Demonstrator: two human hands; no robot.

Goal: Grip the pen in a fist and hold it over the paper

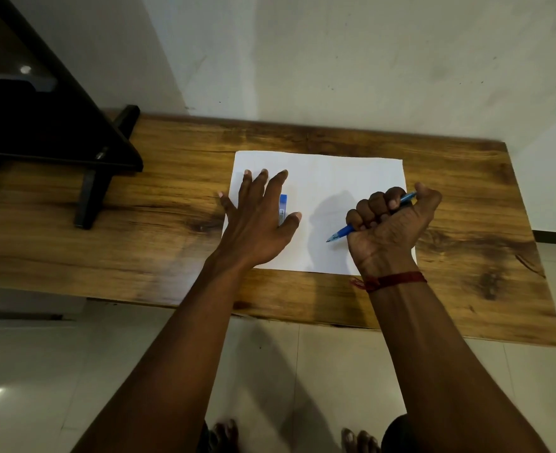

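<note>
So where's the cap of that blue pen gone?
In the head view the pen cap lies on the white paper, partly under the left hand, left of the pen.

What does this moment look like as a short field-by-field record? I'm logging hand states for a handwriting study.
surface: wooden table against a pale wall
paper: white sheet lying flat on the table
left hand: left hand flat on the sheet's left part, fingers spread and straight
under left hand: small blue object, partly hidden, beside the thumb
right hand: right hand in a fist grip round a blue pen
pen tip: points down-left over the sheet; contact unclear
wrist: red thread on the right wrist
</note>
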